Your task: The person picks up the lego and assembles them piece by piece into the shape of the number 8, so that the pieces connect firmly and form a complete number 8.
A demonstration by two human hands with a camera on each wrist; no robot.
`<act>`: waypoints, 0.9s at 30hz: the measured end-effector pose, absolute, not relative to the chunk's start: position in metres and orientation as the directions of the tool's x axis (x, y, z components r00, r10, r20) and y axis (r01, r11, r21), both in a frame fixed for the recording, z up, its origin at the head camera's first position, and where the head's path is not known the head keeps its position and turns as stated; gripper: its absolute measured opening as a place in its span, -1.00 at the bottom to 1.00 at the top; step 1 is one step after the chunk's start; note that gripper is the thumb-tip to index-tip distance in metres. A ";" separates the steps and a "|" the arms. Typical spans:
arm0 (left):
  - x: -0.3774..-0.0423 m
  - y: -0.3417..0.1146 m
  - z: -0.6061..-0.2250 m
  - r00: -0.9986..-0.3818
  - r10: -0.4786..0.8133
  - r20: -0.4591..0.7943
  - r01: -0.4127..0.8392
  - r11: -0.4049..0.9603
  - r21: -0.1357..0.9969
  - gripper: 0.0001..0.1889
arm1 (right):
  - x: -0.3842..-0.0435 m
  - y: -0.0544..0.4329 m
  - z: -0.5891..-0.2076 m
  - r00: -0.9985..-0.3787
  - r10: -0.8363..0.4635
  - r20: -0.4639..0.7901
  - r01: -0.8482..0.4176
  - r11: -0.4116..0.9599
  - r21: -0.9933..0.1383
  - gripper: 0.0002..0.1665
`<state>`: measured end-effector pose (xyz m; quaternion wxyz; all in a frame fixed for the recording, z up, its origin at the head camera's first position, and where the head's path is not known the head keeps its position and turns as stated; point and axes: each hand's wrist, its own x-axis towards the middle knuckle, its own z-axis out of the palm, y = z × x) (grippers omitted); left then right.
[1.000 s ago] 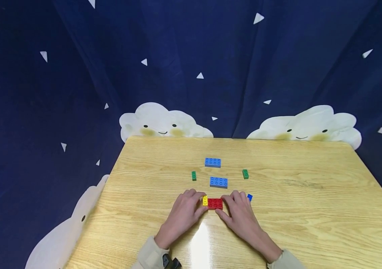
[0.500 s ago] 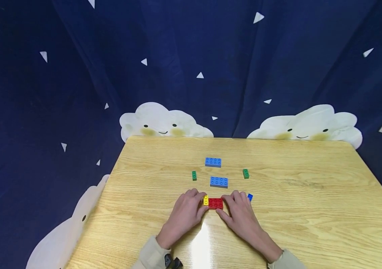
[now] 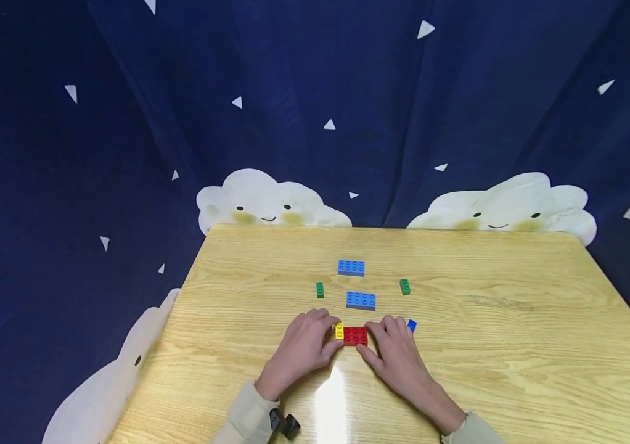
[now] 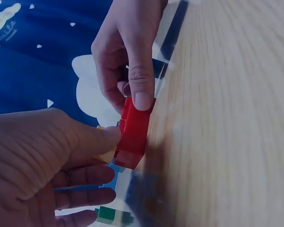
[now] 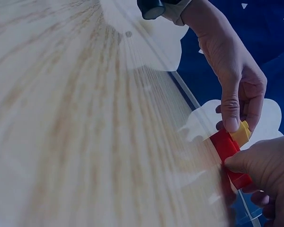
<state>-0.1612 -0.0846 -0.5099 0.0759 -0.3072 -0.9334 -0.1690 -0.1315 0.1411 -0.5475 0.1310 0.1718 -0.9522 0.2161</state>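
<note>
A small yellow brick (image 3: 339, 331) sits on top of the left end of a red brick (image 3: 355, 336), near the front of the table. With thumb and index finger, my left hand (image 3: 304, 345) pinches the yellow brick. The red brick's right end is between the thumb and fingers of my right hand (image 3: 398, 356). In the left wrist view the left thumb covers part of the yellow brick (image 4: 105, 153), and the other fingers are spread below. The right wrist view has the right thumb pressed on the side of the red brick (image 5: 224, 145).
Beyond the hands lie two blue bricks, a nearer one (image 3: 360, 301) and a farther one (image 3: 351, 267). Small green bricks lie to the left (image 3: 320, 290) and right (image 3: 405, 287). A small blue brick (image 3: 412, 325) is partly behind the right hand. A dark curtain backs the wooden table (image 3: 515, 345).
The back of my left hand has risen a little and the yellow brick has shifted very slightly right. My right hand and the red brick look almost still.
</note>
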 end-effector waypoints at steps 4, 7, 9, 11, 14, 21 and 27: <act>-0.163 -0.086 -0.511 -0.792 0.556 0.251 0.610 0.745 0.272 -0.64 | -0.131 0.141 -0.549 -0.908 -0.270 0.320 -0.381 0.850 -0.363 -0.48; -0.164 -0.087 -0.513 -0.790 0.555 0.259 0.612 0.739 0.283 -0.65 | -0.131 0.141 -0.549 -0.909 -0.270 0.318 -0.380 0.851 -0.363 -0.48; -0.164 -0.087 -0.513 -0.789 0.554 0.265 0.613 0.735 0.290 -0.65 | -0.131 0.141 -0.549 -0.910 -0.271 0.315 -0.379 0.851 -0.364 -0.48; -0.165 -0.087 -0.514 -0.786 0.556 0.270 0.617 0.730 0.295 -0.66 | -0.131 0.141 -0.548 -0.911 -0.269 0.313 -0.377 0.851 -0.365 -0.49; -0.166 -0.087 -0.513 -0.784 0.559 0.270 0.621 0.724 0.302 -0.65 | -0.131 0.141 -0.548 -0.909 -0.266 0.321 -0.378 0.851 -0.364 -0.50; -0.167 -0.086 -0.511 -0.787 0.567 0.241 0.616 0.732 0.290 -0.64 | -0.130 0.141 -0.550 -0.898 -0.267 0.348 -0.390 0.850 -0.353 -0.52; -0.167 -0.086 -0.509 -0.791 0.564 0.238 0.611 0.745 0.267 -0.65 | -0.132 0.140 -0.549 -0.913 -0.265 0.310 -0.373 0.850 -0.372 -0.52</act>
